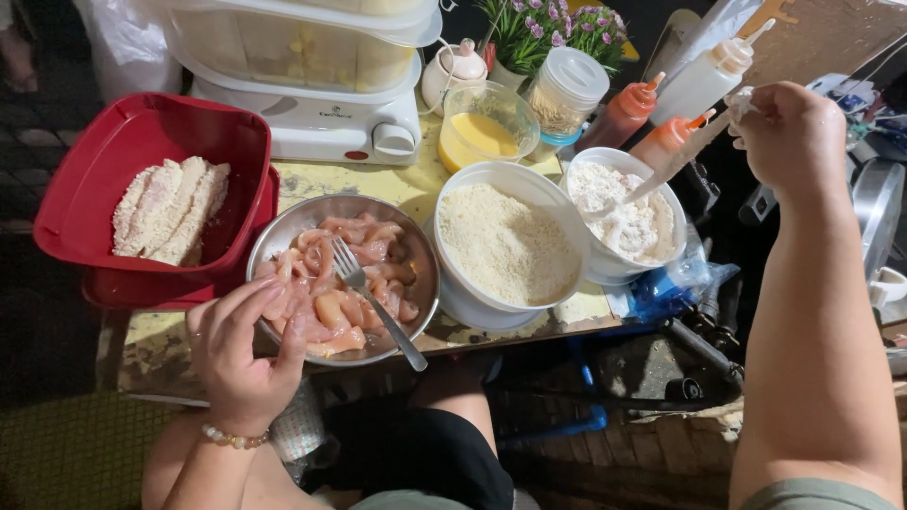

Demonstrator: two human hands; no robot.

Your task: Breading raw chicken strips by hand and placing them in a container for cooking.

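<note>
My left hand (241, 354) rests at the near rim of a metal bowl (416, 247) of raw chicken strips (331, 293), fingers curled on one strip. A fork (373, 297) lies in that bowl. My right hand (789, 132), dusted white, is raised at the right and grips a long utensil (675, 162) whose far end dips into a white bowl of flour (628, 212). Between the two bowls stands a white bowl of breadcrumbs (505, 241).
A red tub (94, 175) at the left holds breaded strips (170, 210). Behind stand a clear bowl of beaten egg (482, 127), a lidded jar (567, 90), three squeeze bottles (704, 80), a white steamer (312, 71) and flowers (553, 24). The table's front edge runs just below the bowls.
</note>
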